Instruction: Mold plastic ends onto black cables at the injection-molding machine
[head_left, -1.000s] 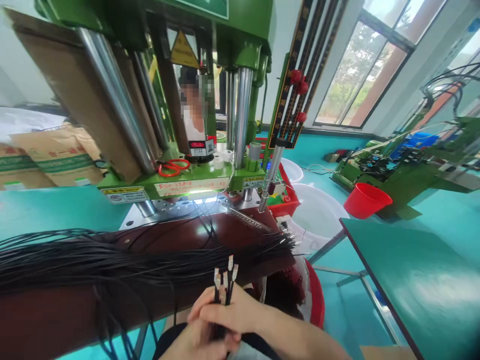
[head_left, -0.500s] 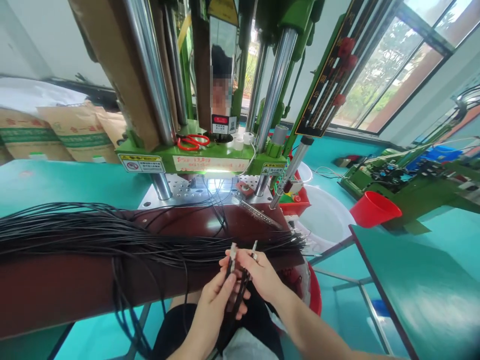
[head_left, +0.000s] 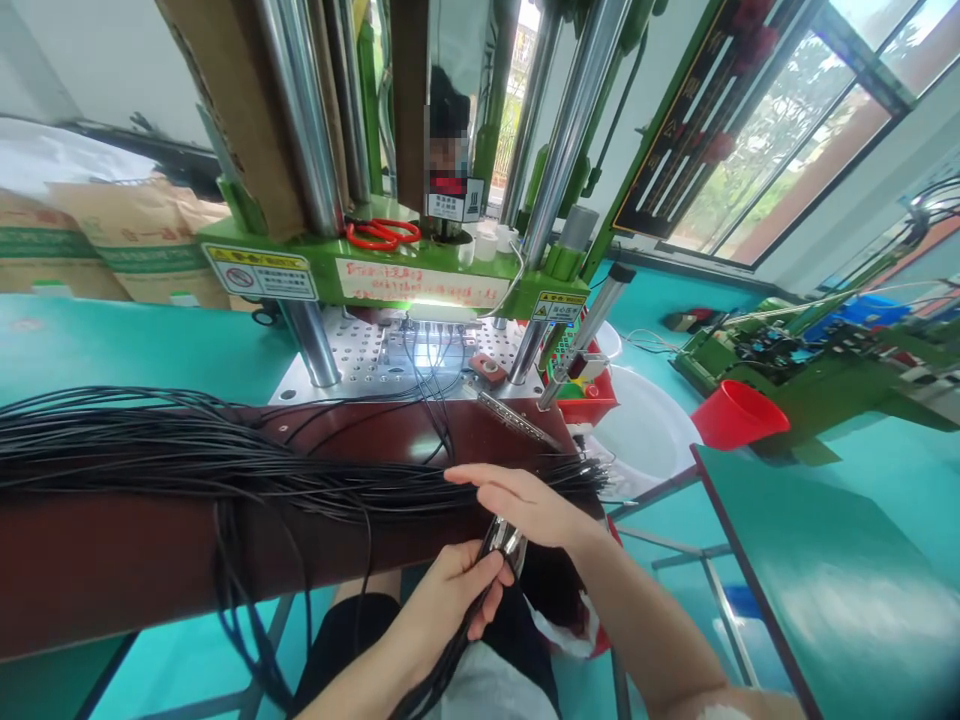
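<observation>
My left hand point(head_left: 450, 600) is closed around a small bunch of black cables point(head_left: 466, 640), which trails down over my lap. Silvery metal connectors point(head_left: 507, 537) stick up from the top of this bunch. Just above them is my right hand point(head_left: 525, 500), open, its fingers stretched out flat to the left; whether the palm touches the connector tips I cannot tell. Behind it, a thick bundle of black cables point(head_left: 247, 455) lies along the dark red bench point(head_left: 150, 560), its connector ends at the right.
A green press point(head_left: 352, 270) with steel columns stands behind the bench, red-handled scissors point(head_left: 382, 235) on its ledge. A few cables run into its lit lower plate point(head_left: 360, 340). To the right are a white tub point(head_left: 645, 420), a red bucket point(head_left: 739, 415) and a green-topped table point(head_left: 825, 560).
The left hand has gathered the cables together, connectors side by side. My right hand has left the connectors it was fingering and opened flat above them. The view has tilted down.
</observation>
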